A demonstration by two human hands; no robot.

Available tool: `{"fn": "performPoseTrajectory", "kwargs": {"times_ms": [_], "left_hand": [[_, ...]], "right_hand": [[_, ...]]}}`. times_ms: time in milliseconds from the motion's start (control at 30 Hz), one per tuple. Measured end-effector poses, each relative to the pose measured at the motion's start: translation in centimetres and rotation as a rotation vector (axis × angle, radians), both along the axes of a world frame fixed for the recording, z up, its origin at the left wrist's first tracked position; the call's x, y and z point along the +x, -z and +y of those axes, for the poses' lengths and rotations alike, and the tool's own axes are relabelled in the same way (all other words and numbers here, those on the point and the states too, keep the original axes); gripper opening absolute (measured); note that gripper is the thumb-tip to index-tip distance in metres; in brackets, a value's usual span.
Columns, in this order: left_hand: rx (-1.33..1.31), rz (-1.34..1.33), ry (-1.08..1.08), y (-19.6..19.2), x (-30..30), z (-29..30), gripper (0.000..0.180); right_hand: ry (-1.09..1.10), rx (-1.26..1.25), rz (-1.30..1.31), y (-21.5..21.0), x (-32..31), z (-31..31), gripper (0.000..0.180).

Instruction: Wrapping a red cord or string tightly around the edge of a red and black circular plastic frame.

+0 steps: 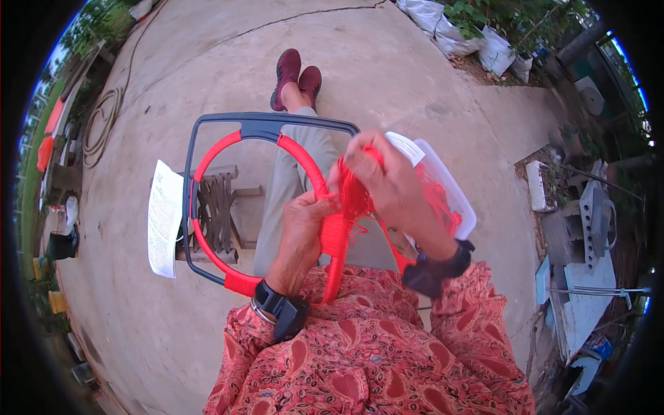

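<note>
A dark grey frame (189, 149) with rounded corners stands over my lap, a hoop (301, 153) wrapped in red cord inside it. My left hand (304, 225) is closed on the hoop's right side, its thumb and fingers pinching the wrapping. Just right of it, my right hand (384, 169) grips a loose bundle of red cord (355, 190), partly smeared by motion. Below the bundle, a thick band of red cord (335, 238) covers the hoop. Some fingertips of my right hand are hidden behind the cord.
A translucent plastic tub (453, 187) with red cord in it sits at my right, a white paper (404, 148) at its edge. Left of the frame are a printed sheet (166, 220) and a low slatted stool (220, 207). A coiled hose (104, 128) lies far left.
</note>
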State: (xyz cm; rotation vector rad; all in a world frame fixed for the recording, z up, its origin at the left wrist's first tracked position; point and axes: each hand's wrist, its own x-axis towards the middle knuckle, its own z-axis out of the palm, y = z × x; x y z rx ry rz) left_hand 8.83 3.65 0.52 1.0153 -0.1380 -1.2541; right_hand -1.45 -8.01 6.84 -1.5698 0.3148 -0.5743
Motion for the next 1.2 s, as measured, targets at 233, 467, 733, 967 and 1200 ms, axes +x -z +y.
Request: {"fn": "performPoseTrajectory", "kwargs": {"times_ms": [233, 467, 733, 967, 1200], "left_hand": [[0.054, 0.034, -0.013, -0.2, 0.6, 0.3, 0.009], [0.045, 0.025, -0.024, -0.6, 0.6, 0.1, 0.007], [0.048, 0.016, -0.046, -1.0, 0.8, 0.4, 0.006], [0.062, 0.001, -0.093, -1.7, 0.5, 0.4, 0.007], [0.028, -0.018, -0.091, -2.4, 0.3, 0.7, 0.006]], "right_hand": [[0.104, 0.203, -0.197, -5.2, -0.4, -2.4, 0.025], [0.603, 0.091, -0.213, -4.1, -2.0, -7.0, 0.028], [0.398, 0.343, -0.410, -8.0, -8.6, -9.0, 0.029], [0.458, 0.350, -0.343, -7.2, -10.4, -8.4, 0.028], [0.504, 0.274, -0.085, -4.9, -9.2, -6.1, 0.014]]}}
